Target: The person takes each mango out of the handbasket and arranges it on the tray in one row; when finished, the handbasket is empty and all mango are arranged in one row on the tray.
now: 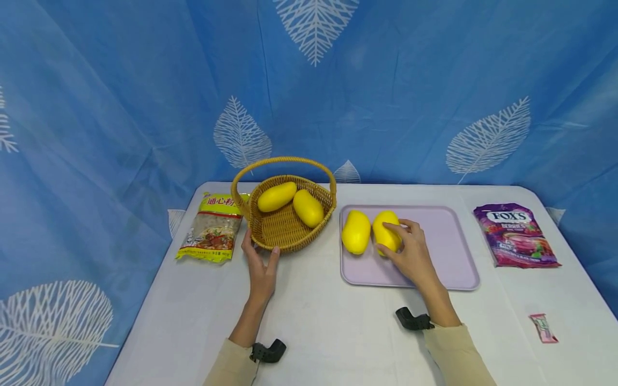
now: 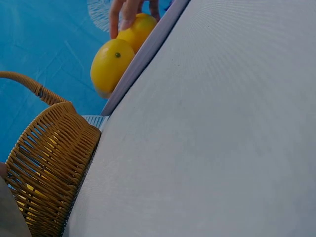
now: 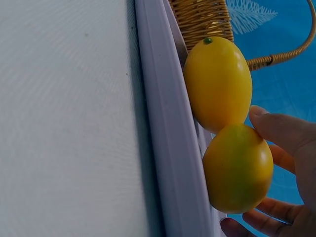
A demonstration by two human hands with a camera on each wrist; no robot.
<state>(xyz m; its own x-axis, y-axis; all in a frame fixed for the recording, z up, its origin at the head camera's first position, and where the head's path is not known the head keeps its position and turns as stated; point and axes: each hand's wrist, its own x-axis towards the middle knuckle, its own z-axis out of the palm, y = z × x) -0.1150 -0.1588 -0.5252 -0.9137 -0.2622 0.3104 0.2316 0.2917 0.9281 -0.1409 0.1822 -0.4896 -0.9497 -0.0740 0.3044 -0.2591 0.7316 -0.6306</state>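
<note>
My right hand pinches a mango beside another mango at the left edge of the tray; my left hand, thumb and fingers apart, seemingly just touches the basket.

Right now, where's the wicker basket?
In the head view, the wicker basket is slightly left of centre on the white table, between the food packet and the lilac tray, with the left hand touching it.

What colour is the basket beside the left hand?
The basket is golden brown, with a woven pattern; the head view shows it best.
</note>
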